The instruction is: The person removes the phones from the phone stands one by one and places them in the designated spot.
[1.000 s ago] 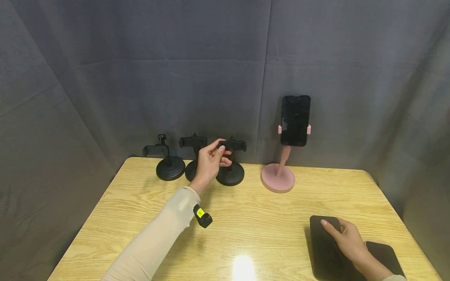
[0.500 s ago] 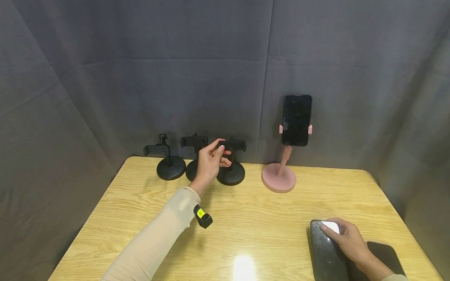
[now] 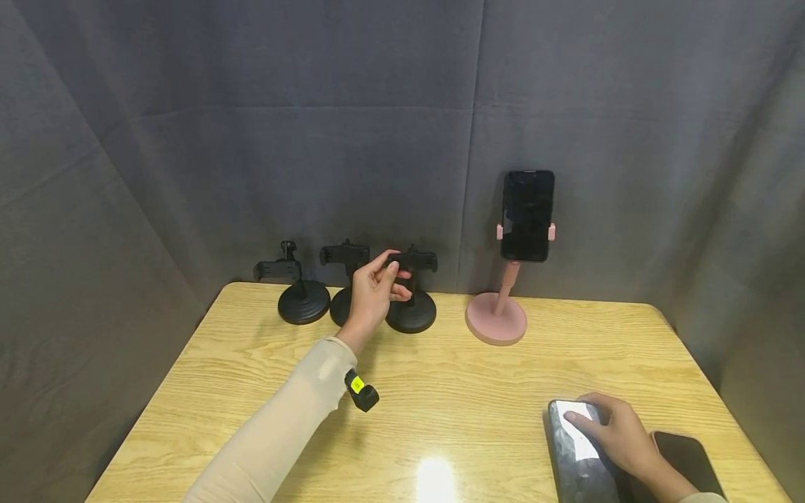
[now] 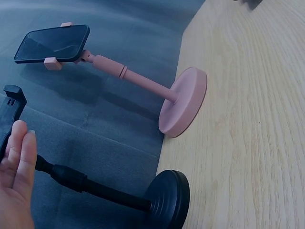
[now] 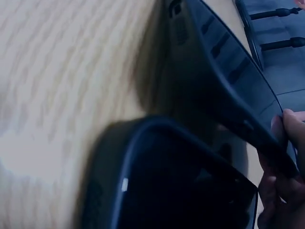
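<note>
My left hand (image 3: 372, 288) pinches the left end of the clamp on a black phone stand (image 3: 411, 318), the rightmost of three. In the left wrist view that stand's round base (image 4: 169, 200) rests at the table's back edge, and the fingers (image 4: 21, 157) lie along its clamp. At the front right, my right hand (image 3: 619, 434) grips a dark smartphone (image 3: 575, 461), thumb on its glossy face. The right wrist view shows this phone (image 5: 233, 62) tilted up from the table, close over another dark phone (image 5: 176, 181) lying flat.
Two more black phone stands (image 3: 304, 304) (image 3: 342, 307) stand left of the left hand. A pink phone stand (image 3: 495, 323) to the right bears an upright phone (image 3: 528, 216). One dark phone (image 3: 685, 457) lies by the right wrist. Grey curtains (image 3: 377, 154) surround the wooden table (image 3: 478, 412).
The phone in my right hand has tilted, its top edge coming lower and nearer, and bright glare now shows on its face. My left hand has stayed at the clamp.
</note>
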Demonstrator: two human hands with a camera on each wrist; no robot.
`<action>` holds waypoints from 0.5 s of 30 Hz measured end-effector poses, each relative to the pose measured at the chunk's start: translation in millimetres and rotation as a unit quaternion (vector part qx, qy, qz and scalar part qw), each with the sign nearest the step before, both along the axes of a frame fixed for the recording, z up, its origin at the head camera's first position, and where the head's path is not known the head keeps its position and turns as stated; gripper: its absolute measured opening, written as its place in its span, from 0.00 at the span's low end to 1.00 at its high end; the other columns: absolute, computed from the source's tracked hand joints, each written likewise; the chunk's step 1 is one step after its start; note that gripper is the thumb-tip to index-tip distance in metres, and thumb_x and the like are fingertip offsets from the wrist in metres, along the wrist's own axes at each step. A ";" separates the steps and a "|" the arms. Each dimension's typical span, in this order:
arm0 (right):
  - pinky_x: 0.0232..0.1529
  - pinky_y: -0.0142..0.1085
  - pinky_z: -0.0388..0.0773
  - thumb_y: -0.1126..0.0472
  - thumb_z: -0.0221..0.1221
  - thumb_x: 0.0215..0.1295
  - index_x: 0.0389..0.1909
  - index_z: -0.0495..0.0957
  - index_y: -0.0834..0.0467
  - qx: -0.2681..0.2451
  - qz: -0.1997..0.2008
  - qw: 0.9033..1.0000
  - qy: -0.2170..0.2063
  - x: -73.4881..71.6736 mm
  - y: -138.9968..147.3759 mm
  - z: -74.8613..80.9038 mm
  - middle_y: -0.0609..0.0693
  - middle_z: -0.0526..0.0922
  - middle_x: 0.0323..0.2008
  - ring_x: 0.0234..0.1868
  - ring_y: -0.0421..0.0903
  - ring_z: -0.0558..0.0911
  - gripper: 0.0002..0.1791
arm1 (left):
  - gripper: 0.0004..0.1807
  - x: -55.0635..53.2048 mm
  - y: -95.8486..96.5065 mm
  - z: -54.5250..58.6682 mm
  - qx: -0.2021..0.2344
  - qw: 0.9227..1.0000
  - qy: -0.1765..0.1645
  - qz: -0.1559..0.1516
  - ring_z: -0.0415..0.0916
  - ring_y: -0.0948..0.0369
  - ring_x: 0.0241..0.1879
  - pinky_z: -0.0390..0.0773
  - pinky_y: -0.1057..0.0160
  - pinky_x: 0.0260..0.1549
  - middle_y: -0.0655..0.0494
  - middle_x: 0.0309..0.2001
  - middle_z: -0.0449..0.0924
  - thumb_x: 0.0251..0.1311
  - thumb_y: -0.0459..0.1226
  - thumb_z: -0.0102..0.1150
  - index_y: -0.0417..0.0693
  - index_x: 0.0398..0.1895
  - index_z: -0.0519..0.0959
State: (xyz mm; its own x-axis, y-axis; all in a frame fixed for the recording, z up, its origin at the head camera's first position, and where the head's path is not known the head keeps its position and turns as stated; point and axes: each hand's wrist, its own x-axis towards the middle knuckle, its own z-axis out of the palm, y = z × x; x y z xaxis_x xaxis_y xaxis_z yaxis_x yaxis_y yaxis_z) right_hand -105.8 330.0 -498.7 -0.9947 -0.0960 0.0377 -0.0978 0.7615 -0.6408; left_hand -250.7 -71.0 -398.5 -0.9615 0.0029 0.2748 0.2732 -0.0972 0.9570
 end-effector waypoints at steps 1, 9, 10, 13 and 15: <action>0.52 0.60 0.81 0.50 0.66 0.67 0.50 0.83 0.64 0.010 -0.004 1.000 -0.002 0.2 0.3 0.2 0.66 0.85 0.52 0.56 0.70 0.81 0.21 | 0.20 0.2 -0.1 0.1 -0.002 1.000 0.000 0.000 0.82 0.69 0.20 0.87 0.67 0.31 0.26 0.46 0.82 0.77 0.34 0.47 0.41 0.68 0.73; 0.44 0.53 0.85 0.43 0.68 0.62 0.49 0.84 0.63 0.079 -0.003 0.997 -0.023 -3.5 6.0 0.0 0.64 0.87 0.49 0.50 0.64 0.85 0.27 | 0.19 0.1 -0.8 -1.7 -0.003 1.000 -0.004 0.002 0.82 0.69 0.20 0.87 0.68 0.30 0.27 0.46 0.83 0.77 0.35 0.47 0.42 0.67 0.73; 0.44 0.54 0.84 0.43 0.69 0.61 0.48 0.85 0.62 0.087 -0.002 0.996 -0.018 -3.6 6.5 -0.4 0.63 0.87 0.49 0.50 0.65 0.85 0.27 | 0.19 0.1 -0.7 -1.6 -0.004 1.000 -0.004 0.003 0.82 0.69 0.20 0.87 0.68 0.30 0.27 0.46 0.83 0.77 0.35 0.47 0.42 0.67 0.73; 0.46 0.58 0.82 0.43 0.70 0.59 0.46 0.86 0.61 0.105 0.006 0.994 -0.002 -3.4 7.8 -1.8 0.61 0.87 0.48 0.50 0.64 0.84 0.26 | 0.19 0.1 -0.7 -1.6 -0.006 1.000 -0.003 0.005 0.82 0.69 0.20 0.87 0.68 0.30 0.28 0.45 0.83 0.77 0.35 0.47 0.42 0.67 0.73; 0.47 0.61 0.80 0.43 0.70 0.59 0.45 0.87 0.61 0.113 0.013 0.994 0.005 -3.8 8.9 -2.5 0.60 0.88 0.47 0.51 0.65 0.82 0.25 | 0.19 0.0 -0.4 -1.8 -0.007 1.000 -0.003 0.005 0.82 0.69 0.20 0.86 0.68 0.30 0.27 0.45 0.83 0.77 0.35 0.47 0.42 0.67 0.73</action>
State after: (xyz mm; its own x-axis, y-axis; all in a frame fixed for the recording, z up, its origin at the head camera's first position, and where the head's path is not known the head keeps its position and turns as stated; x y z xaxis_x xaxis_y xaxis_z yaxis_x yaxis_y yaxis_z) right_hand -109.7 338.9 -501.2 -0.9915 -0.1281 0.0214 -0.1238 0.8828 -0.4531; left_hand -250.7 -71.5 -400.3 -0.9631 -0.0024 0.2690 0.2683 -0.0812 0.9599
